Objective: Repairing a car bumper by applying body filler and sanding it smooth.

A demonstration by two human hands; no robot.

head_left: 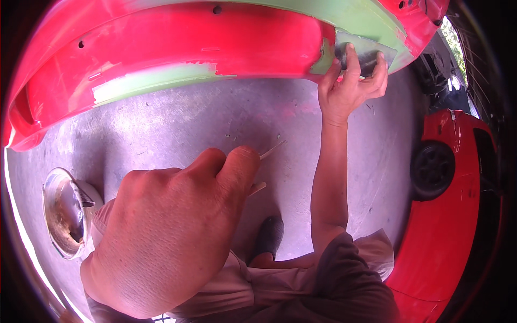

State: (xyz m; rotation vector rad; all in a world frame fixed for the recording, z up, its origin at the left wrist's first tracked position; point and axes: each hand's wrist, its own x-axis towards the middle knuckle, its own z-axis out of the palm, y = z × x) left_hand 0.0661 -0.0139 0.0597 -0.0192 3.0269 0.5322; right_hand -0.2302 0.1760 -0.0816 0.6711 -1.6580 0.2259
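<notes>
My right hand [353,81] presses a flat grey spreader [383,49] against the right end of a red car bumper [258,40]. Its fingers are spread over the sheet, which lies on a pale green filler patch [371,19]. Another green filler strip [156,81], ragged at its edges, runs along the bumper's lower rim. Close to the camera, my left hand [177,215] is closed, its back toward me. Two thin pale ends stick out past its thumb side; the rest of what it holds is hidden by the hand.
At the left, a dirty white bucket [56,242] stands on the grey concrete floor [161,124], with a dark cloth-like piece on its rim. A red car [447,231] with a black wheel [432,170] is at the right. My dark shoe [269,237] shows below.
</notes>
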